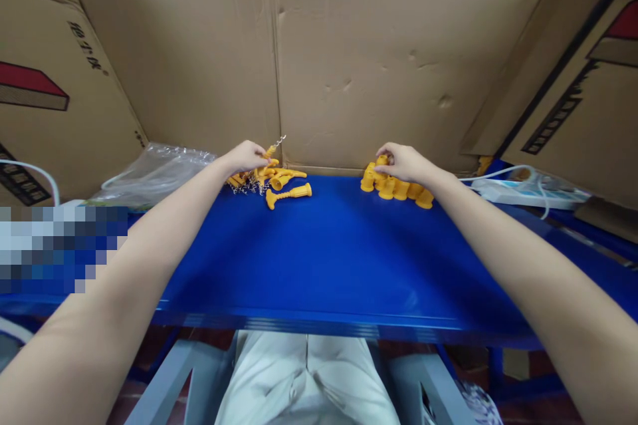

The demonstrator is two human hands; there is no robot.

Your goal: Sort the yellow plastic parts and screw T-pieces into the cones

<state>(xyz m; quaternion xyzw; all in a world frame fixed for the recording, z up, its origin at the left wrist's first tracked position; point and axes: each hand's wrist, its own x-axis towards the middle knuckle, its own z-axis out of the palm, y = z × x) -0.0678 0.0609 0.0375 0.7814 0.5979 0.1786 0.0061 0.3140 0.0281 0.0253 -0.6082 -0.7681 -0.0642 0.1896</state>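
Observation:
At the back left of the table, my left hand (249, 155) pinches a yellow corkscrew (270, 151), its metal spiral pointing up and to the right. Below that hand lies a pile of yellow corkscrews (242, 179) with bare metal spirals. A single yellow T-handled corkscrew (289, 195) lies in front of the pile, a flared sleeve on its far end. Over at the back right, my right hand (401, 162) has its fingers closed around a yellow flared sleeve (382, 160). Several more yellow sleeves (400, 189) stand upright beneath and beside it.
Cardboard walls (373, 59) rise behind the blue table (309, 259) and at both sides. Clear plastic bags (159, 169) lie at the left. A white power strip (528, 192) with white cables sits at the right. The table's front edge is close to my lap.

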